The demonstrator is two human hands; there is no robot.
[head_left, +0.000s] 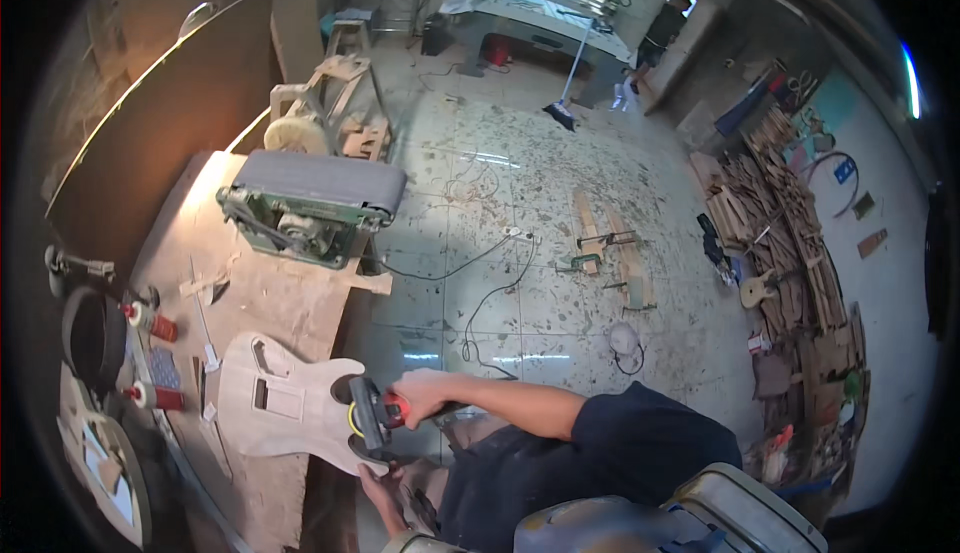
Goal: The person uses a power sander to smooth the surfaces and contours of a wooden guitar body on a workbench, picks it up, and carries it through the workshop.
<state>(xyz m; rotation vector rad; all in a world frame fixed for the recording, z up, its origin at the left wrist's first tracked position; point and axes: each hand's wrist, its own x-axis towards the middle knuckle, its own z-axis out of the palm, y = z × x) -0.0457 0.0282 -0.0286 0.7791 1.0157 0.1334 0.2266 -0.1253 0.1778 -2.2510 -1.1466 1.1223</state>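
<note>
An unpainted, pale wooden guitar body (285,423) lies on the workbench's near end. Routed cavities show in its face, and its two horns reach past the bench edge. My right hand (425,396) is closed around the red grip of a handheld power sander (368,415). The tool's dark head, with a yellow rim, stands on edge at the hollow between the horns. Below it, my left hand (380,493) grips the lower horn; part of its fingers is hidden under the wood.
A green belt sander (310,208) stands farther along the workbench (300,308). Two red-and-white bottles (155,396) are at the left. Cables (475,318) and clamped wood strips (628,263) lie on the littered floor. Stacked wood scraps (770,223) line the right wall. Another person (663,33) stands near the doorway.
</note>
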